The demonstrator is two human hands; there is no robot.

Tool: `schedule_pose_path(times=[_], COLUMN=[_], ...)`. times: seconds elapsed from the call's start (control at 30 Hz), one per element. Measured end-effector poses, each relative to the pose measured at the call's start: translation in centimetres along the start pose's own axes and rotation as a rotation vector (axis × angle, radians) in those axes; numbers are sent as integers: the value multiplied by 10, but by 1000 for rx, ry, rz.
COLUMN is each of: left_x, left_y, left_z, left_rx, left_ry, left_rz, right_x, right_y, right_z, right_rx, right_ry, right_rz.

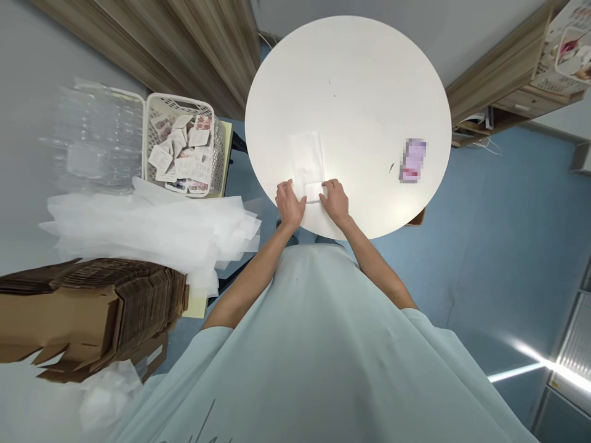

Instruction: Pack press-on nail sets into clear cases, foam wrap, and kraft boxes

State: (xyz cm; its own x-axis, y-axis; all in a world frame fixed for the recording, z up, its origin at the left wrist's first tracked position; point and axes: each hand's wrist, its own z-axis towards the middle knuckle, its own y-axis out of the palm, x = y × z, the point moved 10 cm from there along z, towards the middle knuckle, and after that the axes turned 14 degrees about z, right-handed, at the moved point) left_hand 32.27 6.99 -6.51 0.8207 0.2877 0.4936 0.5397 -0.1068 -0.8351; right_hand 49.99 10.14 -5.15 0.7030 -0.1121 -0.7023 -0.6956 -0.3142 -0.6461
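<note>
On the near part of the round white table lies a thin translucent white foam sheet. A small flat clear-white packet or box rests on its near end; I cannot tell exactly which. My left hand is at the left, fingers bent onto the sheet's edge and thumb against the packet's left side. From the right, my right hand grips the packet's right edge with thumb and fingertips. What lies under the fingers is hidden.
A blurred purple rectangular object lies at the table's right. To the left are a white basket of small carded packs, stacked clear plastic trays, a pile of foam sheets and folded brown cardboard boxes.
</note>
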Motion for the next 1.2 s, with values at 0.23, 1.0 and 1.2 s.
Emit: schedule_pose_path(times=[0.23,1.0,1.2], left_x=[45,-18,-12], left_y=[12,8,12], left_z=[7,-10,1], left_rx=[-191,-258,-227], left_ry=[408,15,-43], left_rz=[104,24,85], right_x=[-12,20,32], right_y=[22,13,17], right_z=[-2,-24,2], right_rx=[-229,-48,7], right_ry=[-271,-3,102], right_rz=[-73,183,149])
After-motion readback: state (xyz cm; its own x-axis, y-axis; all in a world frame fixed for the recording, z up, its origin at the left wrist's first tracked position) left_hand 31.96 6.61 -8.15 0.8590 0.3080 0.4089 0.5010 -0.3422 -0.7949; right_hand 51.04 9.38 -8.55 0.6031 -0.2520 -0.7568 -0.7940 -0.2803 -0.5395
